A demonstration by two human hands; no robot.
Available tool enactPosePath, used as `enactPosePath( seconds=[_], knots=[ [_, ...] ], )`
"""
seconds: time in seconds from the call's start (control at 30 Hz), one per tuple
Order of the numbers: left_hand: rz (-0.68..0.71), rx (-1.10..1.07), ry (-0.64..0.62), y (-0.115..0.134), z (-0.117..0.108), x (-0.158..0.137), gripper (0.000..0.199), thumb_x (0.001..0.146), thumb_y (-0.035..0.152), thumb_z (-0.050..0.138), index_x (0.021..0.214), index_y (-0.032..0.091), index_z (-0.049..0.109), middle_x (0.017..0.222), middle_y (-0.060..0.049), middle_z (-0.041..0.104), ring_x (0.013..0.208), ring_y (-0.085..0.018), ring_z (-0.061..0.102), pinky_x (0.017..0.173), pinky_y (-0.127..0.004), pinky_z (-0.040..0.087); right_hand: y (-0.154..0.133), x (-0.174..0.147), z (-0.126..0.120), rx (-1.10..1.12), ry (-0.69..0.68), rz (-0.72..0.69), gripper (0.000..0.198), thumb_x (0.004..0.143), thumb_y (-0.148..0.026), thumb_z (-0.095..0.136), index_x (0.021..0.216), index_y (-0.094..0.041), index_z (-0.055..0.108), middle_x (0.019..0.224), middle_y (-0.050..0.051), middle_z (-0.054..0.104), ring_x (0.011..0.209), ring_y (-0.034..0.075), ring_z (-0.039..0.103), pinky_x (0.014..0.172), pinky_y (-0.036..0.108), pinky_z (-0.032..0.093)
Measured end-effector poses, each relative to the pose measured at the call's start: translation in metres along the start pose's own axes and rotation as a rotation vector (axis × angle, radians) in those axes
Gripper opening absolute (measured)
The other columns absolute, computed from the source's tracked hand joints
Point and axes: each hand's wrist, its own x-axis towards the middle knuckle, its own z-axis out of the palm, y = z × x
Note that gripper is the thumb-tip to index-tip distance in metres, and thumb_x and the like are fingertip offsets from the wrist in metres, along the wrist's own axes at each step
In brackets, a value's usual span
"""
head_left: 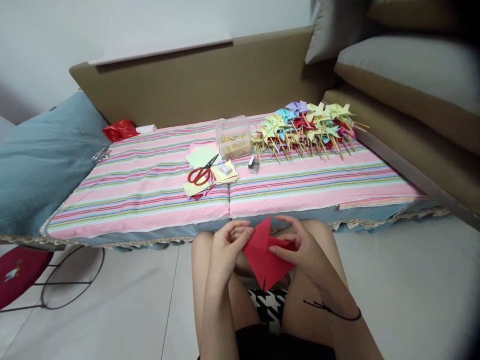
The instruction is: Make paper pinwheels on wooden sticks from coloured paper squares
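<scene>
A red sheet of paper (267, 257) with slits cut in from its corners is held up over my lap. My left hand (230, 242) pinches its left corner between thumb and fingers. On the other side my right hand (296, 245) grips the right part, thumb in front and fingers behind. One slit shows at the lower corner, and a flap stands up at the top. Beyond my knees, red-handled scissors (200, 175) lie on a stack of coloured paper squares (228, 176), beside a small box (225, 169).
Finished paper pinwheels (307, 125) on sticks are heaped at the right of the striped sofa cover (157, 172). A clear plastic box (234, 137) holds many thin sticks. Nearby is a small silvery box (254, 165). A red plastic bag (120, 130) and a red stool (22, 275) are on the left.
</scene>
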Motion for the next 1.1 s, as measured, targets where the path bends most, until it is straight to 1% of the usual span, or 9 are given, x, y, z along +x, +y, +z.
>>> enactPosePath(
  seconds=[0.17,0.23,0.33,0.43,0.57,0.73,0.87,0.97,1.1],
  knots=[
    [0.041,0.090,-0.025,0.004,0.003,-0.003,0.020,0.068,0.027,0.075,0.085,0.016,0.072,0.084,-0.008,0.074,0.082,-0.020,0.068,0.074,-0.028,0.051,0.002,-0.001,-0.001,-0.026,-0.089,0.050,0.066,0.066,-0.027,0.076,0.121,-0.025,0.039,0.073,-0.002,0.071,0.066,0.020,0.070,0.057,0.029,0.052],
    [0.035,0.055,-0.054,0.004,0.004,-0.003,0.022,0.071,0.029,0.073,0.088,0.016,0.071,0.091,-0.009,0.074,0.088,-0.021,0.067,0.077,-0.028,0.050,0.004,-0.001,-0.002,-0.038,-0.123,0.066,0.066,0.067,-0.026,0.075,0.121,-0.025,0.038,0.073,-0.002,0.072,0.064,0.020,0.070,0.056,0.028,0.052],
    [0.022,-0.043,-0.117,0.001,0.006,-0.002,0.024,0.075,0.031,0.070,0.093,0.016,0.069,0.091,-0.009,0.074,0.087,-0.020,0.067,0.076,-0.027,0.049,0.006,0.000,-0.003,-0.049,-0.149,0.071,0.065,0.067,-0.024,0.074,0.121,-0.024,0.038,0.071,-0.002,0.072,0.065,0.020,0.070,0.056,0.028,0.051],
    [0.039,-0.099,-0.098,0.000,0.007,-0.002,0.023,0.074,0.030,0.071,0.092,0.016,0.067,0.088,-0.008,0.073,0.083,-0.017,0.066,0.074,-0.024,0.048,0.006,0.001,-0.004,-0.027,-0.147,0.075,0.065,0.068,-0.025,0.075,0.121,-0.024,0.038,0.072,-0.002,0.072,0.066,0.019,0.070,0.058,0.029,0.051],
    [0.031,-0.102,-0.070,-0.001,0.004,-0.001,0.023,0.075,0.031,0.070,0.093,0.017,0.067,0.093,-0.008,0.072,0.087,-0.017,0.065,0.076,-0.024,0.047,0.001,0.001,-0.006,0.069,-0.131,0.084,0.068,0.064,-0.027,0.078,0.120,-0.024,0.039,0.073,-0.001,0.073,0.066,0.020,0.070,0.058,0.028,0.052],
    [0.039,-0.079,-0.172,-0.003,-0.008,0.000,0.022,0.081,0.031,0.064,0.098,0.018,0.067,0.095,-0.008,0.072,0.084,-0.017,0.065,0.075,-0.025,0.047,-0.005,0.001,-0.011,0.155,-0.055,0.103,0.074,0.057,-0.030,0.083,0.118,-0.024,0.042,0.073,-0.001,0.074,0.067,0.021,0.070,0.059,0.030,0.053],
    [0.053,-0.163,-0.247,-0.005,-0.017,0.000,0.020,0.084,0.028,0.060,0.101,0.019,0.066,0.102,-0.009,0.070,0.080,-0.015,0.064,0.076,-0.026,0.047,-0.003,0.002,-0.016,0.158,-0.021,0.104,0.073,0.056,-0.031,0.084,0.117,-0.025,0.044,0.071,-0.001,0.073,0.067,0.023,0.071,0.058,0.033,0.055],
    [0.094,-0.195,-0.295,-0.007,-0.020,0.000,0.018,0.083,0.024,0.062,0.100,0.020,0.066,0.103,-0.008,0.070,0.078,-0.014,0.064,0.074,-0.026,0.048,0.001,0.004,-0.018,0.168,-0.033,0.101,0.073,0.058,-0.031,0.083,0.118,-0.025,0.043,0.073,0.000,0.074,0.066,0.022,0.071,0.058,0.031,0.055],
    [0.131,-0.138,-0.326,-0.008,-0.020,-0.001,0.020,0.077,0.020,0.069,0.096,0.021,0.069,0.102,-0.007,0.070,0.076,-0.013,0.062,0.071,-0.024,0.048,0.006,0.005,-0.019,0.157,-0.047,0.097,0.073,0.060,-0.032,0.082,0.120,-0.025,0.042,0.076,0.002,0.075,0.067,0.022,0.071,0.058,0.031,0.055]
  ],
)
